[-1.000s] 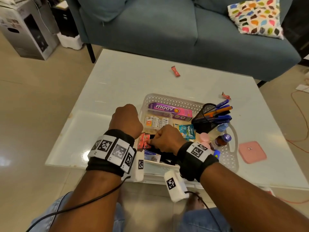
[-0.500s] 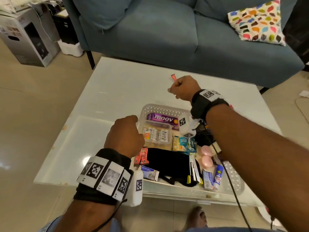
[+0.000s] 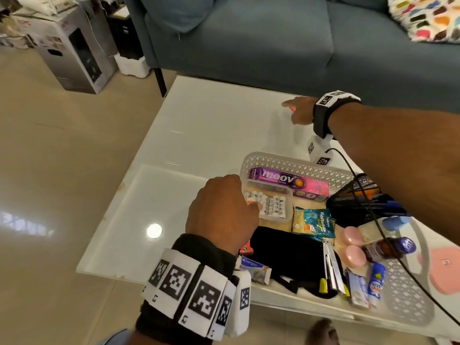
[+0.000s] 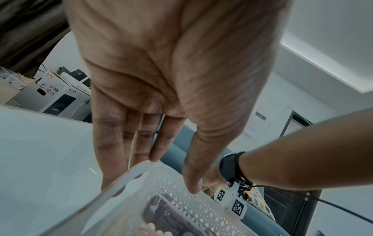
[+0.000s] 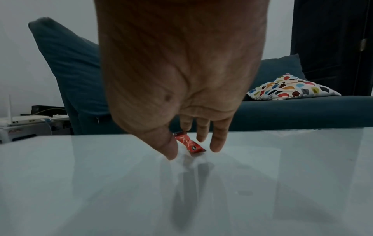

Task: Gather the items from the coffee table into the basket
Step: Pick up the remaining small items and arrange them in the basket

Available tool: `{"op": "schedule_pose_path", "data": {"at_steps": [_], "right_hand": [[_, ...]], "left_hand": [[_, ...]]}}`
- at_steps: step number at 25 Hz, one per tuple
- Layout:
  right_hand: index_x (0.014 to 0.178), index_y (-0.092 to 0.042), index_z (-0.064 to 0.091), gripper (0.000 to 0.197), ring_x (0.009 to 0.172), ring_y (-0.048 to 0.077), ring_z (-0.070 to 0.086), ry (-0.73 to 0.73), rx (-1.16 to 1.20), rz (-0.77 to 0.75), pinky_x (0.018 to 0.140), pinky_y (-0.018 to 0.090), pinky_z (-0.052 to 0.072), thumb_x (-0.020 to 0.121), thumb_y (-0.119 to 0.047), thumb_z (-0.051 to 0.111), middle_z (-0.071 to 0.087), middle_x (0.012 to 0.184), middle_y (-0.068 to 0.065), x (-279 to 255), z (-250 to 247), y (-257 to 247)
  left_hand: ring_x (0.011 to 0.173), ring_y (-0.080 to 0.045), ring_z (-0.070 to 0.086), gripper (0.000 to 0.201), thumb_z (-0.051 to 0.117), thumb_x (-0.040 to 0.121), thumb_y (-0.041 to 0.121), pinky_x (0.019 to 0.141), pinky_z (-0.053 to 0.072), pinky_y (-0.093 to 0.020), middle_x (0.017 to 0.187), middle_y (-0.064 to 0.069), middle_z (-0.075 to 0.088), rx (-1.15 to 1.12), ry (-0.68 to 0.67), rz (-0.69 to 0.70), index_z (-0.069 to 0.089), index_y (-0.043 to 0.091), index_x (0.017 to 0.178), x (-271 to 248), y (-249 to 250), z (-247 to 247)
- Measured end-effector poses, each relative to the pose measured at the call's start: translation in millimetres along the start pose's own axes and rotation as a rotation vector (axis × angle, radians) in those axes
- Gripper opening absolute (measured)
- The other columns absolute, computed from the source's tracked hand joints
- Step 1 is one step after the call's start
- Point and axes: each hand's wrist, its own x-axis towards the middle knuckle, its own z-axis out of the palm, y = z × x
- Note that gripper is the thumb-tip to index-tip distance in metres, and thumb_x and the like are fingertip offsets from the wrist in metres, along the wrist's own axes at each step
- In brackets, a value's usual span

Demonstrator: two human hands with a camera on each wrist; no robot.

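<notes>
A white lattice basket (image 3: 293, 166) full of small items sits on the glass coffee table (image 3: 199, 145). My left hand (image 3: 221, 210) grips its left rim, thumb inside and fingers outside, as the left wrist view shows at the rim (image 4: 141, 175). A small red candy wrapper (image 5: 189, 144) lies on the far part of the table. My right hand (image 5: 188, 152) hovers right over it, thumb and fingers spread on either side, not closed on it. In the head view the right hand (image 3: 297, 110) nearly hides the candy (image 3: 294, 109).
A flat pink item (image 3: 445, 272) lies on the table right of the basket. A blue sofa (image 3: 273, 46) with a patterned cushion (image 3: 433, 18) stands behind the table. A cardboard box (image 3: 72, 48) is on the floor at left. A cable trails from my right wrist over the basket.
My right hand left the basket, reached across the table and opened over the red candy. My left hand stayed at the basket's left rim.
</notes>
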Motion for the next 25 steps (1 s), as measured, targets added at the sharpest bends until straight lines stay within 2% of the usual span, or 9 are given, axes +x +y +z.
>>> {"op": "schedule_pose_path", "data": {"at_steps": [2, 4, 6, 9, 12, 15, 18, 22, 25], "right_hand": [[0.149, -0.024, 0.049, 0.054, 0.143, 0.029, 0.041, -0.050, -0.109, -0.022, 0.115, 0.036, 0.036, 0.096, -0.016, 0.057, 0.042, 0.159, 0.003, -3, 1, -6], [0.110, -0.013, 0.063, 0.014, 0.112, 0.028, 0.051, -0.060, -0.192, -0.059, 0.093, 0.035, 0.044, 0.099, -0.019, 0.059, 0.055, 0.126, 0.005, -5, 0, -11], [0.093, -0.015, 0.067, 0.006, 0.096, 0.025, 0.055, -0.014, -0.116, -0.053, 0.081, 0.032, 0.050, 0.091, -0.018, 0.072, 0.062, 0.108, 0.004, -9, -3, -7], [0.103, -0.010, 0.080, 0.021, 0.089, 0.024, 0.071, 0.090, 0.053, -0.005, 0.084, 0.032, 0.057, 0.082, -0.012, 0.081, 0.078, 0.098, 0.007, -16, -4, 0], [0.104, -0.010, 0.081, 0.020, 0.079, 0.019, 0.068, 0.148, 0.109, -0.046, 0.080, 0.028, 0.054, 0.085, -0.012, 0.080, 0.073, 0.083, 0.003, -42, -11, -3], [0.103, -0.011, 0.082, 0.016, 0.084, 0.016, 0.068, 0.283, 0.212, -0.112, 0.084, 0.027, 0.055, 0.088, -0.014, 0.076, 0.077, 0.092, 0.003, -87, -30, -10], [0.098, -0.013, 0.082, 0.011, 0.085, 0.013, 0.071, 0.438, 0.519, -0.175, 0.083, 0.023, 0.055, 0.089, -0.015, 0.075, 0.077, 0.092, -0.002, -156, -32, -28], [0.095, -0.015, 0.079, 0.006, 0.087, 0.013, 0.076, 0.417, 0.992, -0.166, 0.085, 0.026, 0.059, 0.089, -0.015, 0.077, 0.079, 0.094, -0.003, -261, 10, -49], [0.099, -0.012, 0.070, 0.012, 0.076, 0.017, 0.077, 0.281, 1.231, -0.060, 0.073, 0.030, 0.060, 0.088, -0.009, 0.077, 0.079, 0.083, 0.003, -317, 49, -68]], "left_hand": [[0.113, -0.015, 0.063, 0.048, 0.065, 0.092, 0.050, 0.079, 0.038, -0.022, 0.127, 0.005, 0.066, 0.002, 0.001, -0.004, 0.058, 0.023, 0.131, -1, 1, 0], [0.113, -0.015, 0.063, 0.048, 0.065, 0.092, 0.052, 0.079, 0.038, -0.023, 0.126, 0.005, 0.066, 0.005, 0.000, -0.016, 0.059, 0.023, 0.129, -1, 1, -1], [0.113, -0.014, 0.063, 0.049, 0.064, 0.092, 0.053, 0.079, 0.038, -0.022, 0.127, 0.005, 0.066, 0.014, -0.006, -0.019, 0.058, 0.024, 0.130, -1, 2, -1], [0.114, -0.014, 0.063, 0.047, 0.065, 0.092, 0.051, 0.080, 0.038, -0.022, 0.128, 0.006, 0.065, 0.024, -0.020, -0.017, 0.058, 0.024, 0.130, -1, 3, -2], [0.113, -0.015, 0.064, 0.046, 0.066, 0.093, 0.047, 0.080, 0.038, -0.022, 0.128, 0.004, 0.066, 0.021, -0.040, -0.019, 0.058, 0.022, 0.131, -1, 2, -2], [0.111, -0.019, 0.066, 0.041, 0.070, 0.093, 0.036, 0.080, 0.041, -0.023, 0.124, 0.000, 0.068, 0.009, -0.047, -0.026, 0.060, 0.018, 0.128, 0, 2, -3], [0.111, -0.025, 0.066, 0.036, 0.068, 0.093, 0.016, 0.088, 0.047, -0.029, 0.123, -0.007, 0.068, -0.011, -0.031, -0.039, 0.062, 0.012, 0.127, 1, 1, -3], [0.116, -0.029, 0.064, 0.052, 0.065, 0.085, 0.002, 0.102, 0.051, -0.039, 0.130, -0.011, 0.066, -0.046, -0.020, -0.052, 0.060, 0.013, 0.135, 4, -6, 0], [0.116, -0.029, 0.063, 0.056, 0.065, 0.083, 0.002, 0.103, 0.051, -0.040, 0.130, -0.011, 0.064, -0.066, -0.020, -0.049, 0.060, 0.015, 0.136, 6, -9, 2]]}}
